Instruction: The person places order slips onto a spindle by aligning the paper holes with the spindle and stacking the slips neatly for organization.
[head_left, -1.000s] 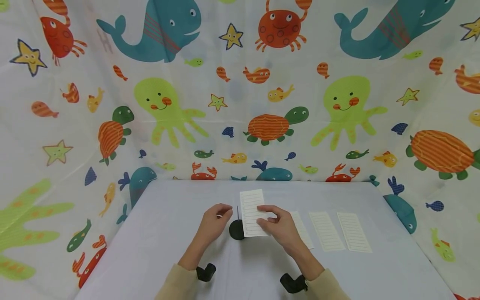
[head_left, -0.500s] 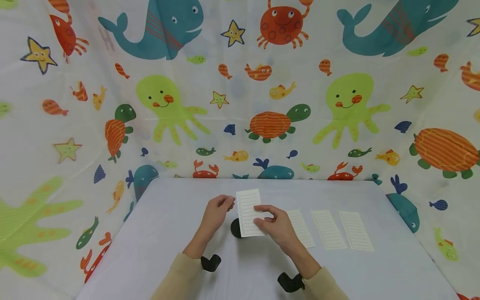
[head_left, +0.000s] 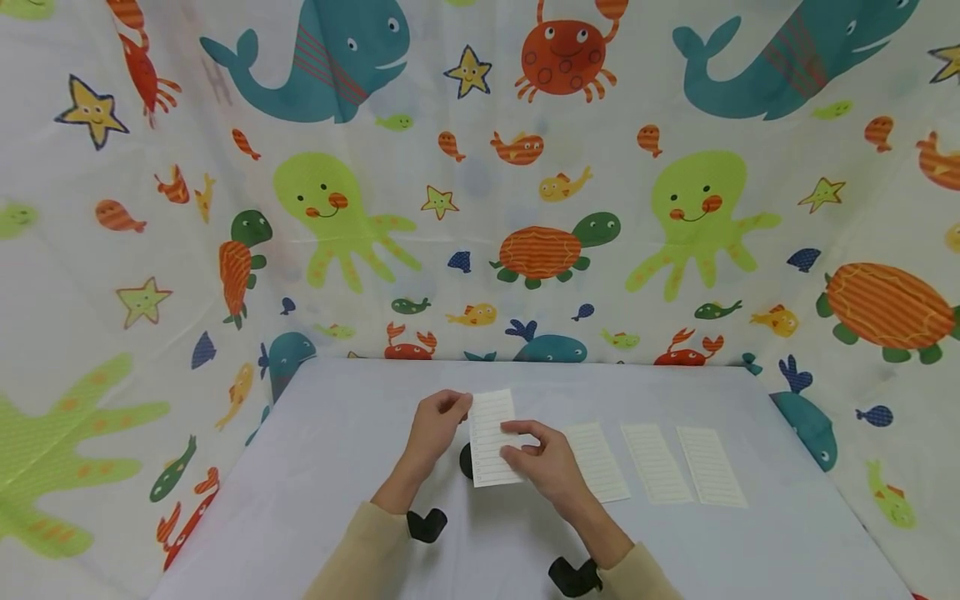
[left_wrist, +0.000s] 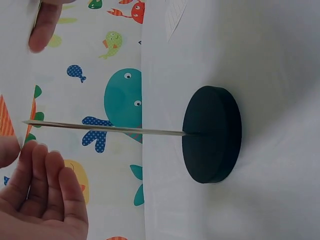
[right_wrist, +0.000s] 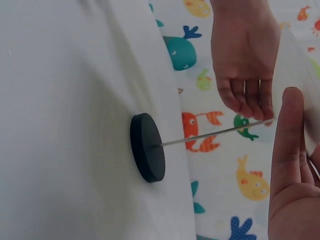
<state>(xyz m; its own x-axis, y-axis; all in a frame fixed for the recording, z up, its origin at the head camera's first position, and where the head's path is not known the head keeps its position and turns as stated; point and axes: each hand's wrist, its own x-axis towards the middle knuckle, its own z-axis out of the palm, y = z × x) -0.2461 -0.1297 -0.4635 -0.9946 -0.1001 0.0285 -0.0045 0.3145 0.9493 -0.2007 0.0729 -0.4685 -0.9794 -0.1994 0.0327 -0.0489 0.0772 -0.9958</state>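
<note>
A white paper slip [head_left: 489, 437] printed with rows of lines is held up over the table. My left hand [head_left: 433, 425] pinches its upper left edge between thumb and forefinger, while my right hand [head_left: 549, 468] grips the right edge with thumb and fingers. Below the slip stands a bill spike: its round black base [left_wrist: 212, 135] rests on the white cloth, and a thin metal rod [left_wrist: 105, 127] rises from it. In both wrist views the rod's pointed tip is right at the slip's underside, close to my left fingertips. From the head view the slip hides the rod and part of the base.
To the right on the white table [head_left: 780, 542] lie three more lined slips: a near one [head_left: 597, 467] partly behind my right hand, a middle one [head_left: 657, 463] and a far-right one [head_left: 711, 467]. A curtain [head_left: 480, 200] with sea animals hangs behind the table.
My left hand has risen from beside the spike and now pinches the slip's edge. The slip, in my right hand, has shifted slightly left and, most recently, lower.
</note>
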